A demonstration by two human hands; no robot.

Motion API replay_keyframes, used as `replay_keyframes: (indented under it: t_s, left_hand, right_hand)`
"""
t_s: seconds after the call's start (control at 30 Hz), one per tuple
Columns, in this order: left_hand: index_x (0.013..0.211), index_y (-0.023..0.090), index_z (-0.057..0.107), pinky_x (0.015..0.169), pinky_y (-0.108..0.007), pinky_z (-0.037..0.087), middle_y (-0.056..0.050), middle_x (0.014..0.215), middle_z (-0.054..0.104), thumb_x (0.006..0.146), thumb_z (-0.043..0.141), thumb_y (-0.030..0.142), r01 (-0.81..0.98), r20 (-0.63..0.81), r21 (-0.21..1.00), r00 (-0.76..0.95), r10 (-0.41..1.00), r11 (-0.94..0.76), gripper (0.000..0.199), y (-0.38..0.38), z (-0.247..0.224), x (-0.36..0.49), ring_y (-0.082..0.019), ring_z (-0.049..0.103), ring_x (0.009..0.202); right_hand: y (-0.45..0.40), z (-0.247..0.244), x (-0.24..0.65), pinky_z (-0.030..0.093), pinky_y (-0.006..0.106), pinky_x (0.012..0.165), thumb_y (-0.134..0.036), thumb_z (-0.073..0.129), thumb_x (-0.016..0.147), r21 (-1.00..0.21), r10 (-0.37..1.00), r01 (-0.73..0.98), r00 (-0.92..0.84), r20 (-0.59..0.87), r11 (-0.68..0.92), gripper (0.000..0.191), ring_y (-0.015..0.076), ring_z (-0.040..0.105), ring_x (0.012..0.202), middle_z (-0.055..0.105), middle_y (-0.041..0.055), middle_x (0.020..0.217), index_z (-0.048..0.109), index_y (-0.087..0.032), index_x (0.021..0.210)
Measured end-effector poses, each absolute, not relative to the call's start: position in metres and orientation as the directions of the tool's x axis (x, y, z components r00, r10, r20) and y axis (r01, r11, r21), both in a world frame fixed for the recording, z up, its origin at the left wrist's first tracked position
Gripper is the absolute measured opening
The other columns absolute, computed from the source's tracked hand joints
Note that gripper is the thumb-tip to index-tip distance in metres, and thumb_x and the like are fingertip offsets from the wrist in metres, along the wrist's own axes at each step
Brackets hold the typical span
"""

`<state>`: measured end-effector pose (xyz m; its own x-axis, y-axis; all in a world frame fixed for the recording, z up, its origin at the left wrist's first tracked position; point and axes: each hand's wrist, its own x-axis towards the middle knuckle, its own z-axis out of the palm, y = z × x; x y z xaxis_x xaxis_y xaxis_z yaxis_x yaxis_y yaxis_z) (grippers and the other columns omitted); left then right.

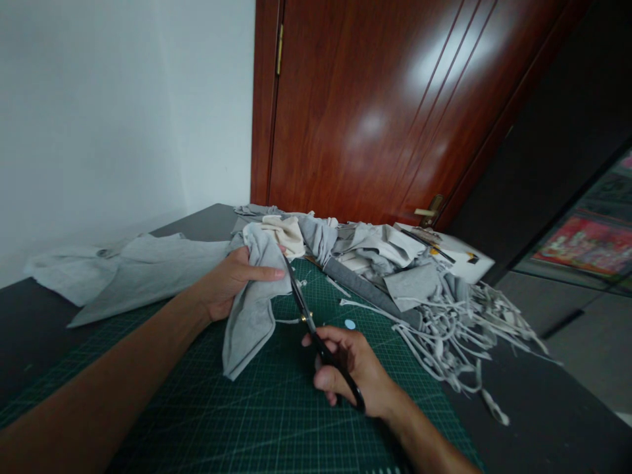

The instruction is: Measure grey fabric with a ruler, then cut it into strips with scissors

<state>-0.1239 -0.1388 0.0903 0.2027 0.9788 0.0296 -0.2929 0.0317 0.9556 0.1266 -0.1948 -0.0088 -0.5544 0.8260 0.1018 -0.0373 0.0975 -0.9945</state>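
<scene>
My left hand (237, 283) grips a piece of grey fabric (251, 316), thumb on top, with its lower end hanging over the mat. Cream cloth (284, 234) shows just behind the fingers. In my right hand (350, 368) is a pair of black-handled scissors (316, 332), the fingers wrapped round the handles. Their blades point up and away, alongside the right edge of the fabric near my left thumb. Whether the blades touch the cloth I cannot tell. A thin cord runs from the fabric's edge toward the scissors' pivot.
A green cutting mat (237, 421) covers much of the dark table (543, 421). Grey cloth (148, 270) lies at left. Fabric pieces (375, 247) and tangled grey cords (454, 349) are heaped at right, near a white box (469, 260). A wooden door (355, 118) stands behind.
</scene>
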Motion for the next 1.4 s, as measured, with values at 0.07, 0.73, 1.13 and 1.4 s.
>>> replay_keyframes:
  t_s: [0.07, 0.73, 1.13, 1.4]
  left_hand:
    - [0.118, 0.019, 0.070, 0.068, -0.032, 0.065, -0.003, 0.092, 0.082, 0.056, 0.102, 0.014, -0.291, 0.031, 0.956, 0.203, 0.979, 0.030, 0.070, -0.1377, 0.0887, -0.1250, -0.023, 0.079, 0.075]
    - [0.128, 0.020, 0.068, 0.069, -0.033, 0.065, -0.005, 0.096, 0.082, 0.054, 0.099, 0.011, -0.296, 0.060, 0.955, 0.200, 0.978, 0.002, 0.080, -0.1365, 0.0892, -0.1255, -0.023, 0.079, 0.076]
    - [0.132, 0.018, 0.063, 0.070, -0.032, 0.065, -0.004, 0.098, 0.081, 0.050, 0.101, 0.014, -0.278, 0.043, 0.961, 0.200, 0.979, 0.015, 0.091, -0.1351, 0.0890, -0.1263, -0.022, 0.078, 0.078]
    - [0.130, 0.019, 0.065, 0.071, -0.034, 0.065, -0.004, 0.099, 0.080, 0.049, 0.101, 0.014, -0.273, 0.054, 0.962, 0.191, 0.980, 0.000, 0.089, -0.1325, 0.0860, -0.1278, -0.023, 0.078, 0.080]
  right_hand:
    - [-0.1953, -0.0079, 0.1265, 0.044, 0.019, 0.042, -0.069, 0.097, 0.068, -0.993, 0.822, -0.047, -0.558, 0.113, 0.105, 0.076, 0.0064, 0.049, 0.043, 0.058, -0.0085, 0.066, 0.070, -0.017, 0.117]
    - [-0.1967, -0.0073, 0.1257, 0.042, 0.018, 0.041, -0.062, 0.100, 0.068, -0.990, 0.830, -0.070, -0.540, 0.139, 0.121, 0.072, 0.0067, 0.050, 0.041, 0.060, -0.0077, 0.066, 0.070, -0.016, 0.116]
    - [-0.1998, -0.0017, 0.1234, 0.040, 0.015, 0.038, -0.044, 0.100, 0.076, -0.991, 0.857, -0.001, -0.502, 0.119, 0.137, 0.054, 0.0060, 0.048, 0.039, 0.056, -0.0104, 0.059, 0.071, -0.016, 0.110]
    - [-0.1999, -0.0031, 0.1221, 0.040, 0.016, 0.037, -0.045, 0.099, 0.077, -0.992, 0.869, 0.025, -0.486, 0.094, 0.121, 0.051, 0.0059, 0.047, 0.038, 0.057, -0.0103, 0.059, 0.071, -0.017, 0.109]
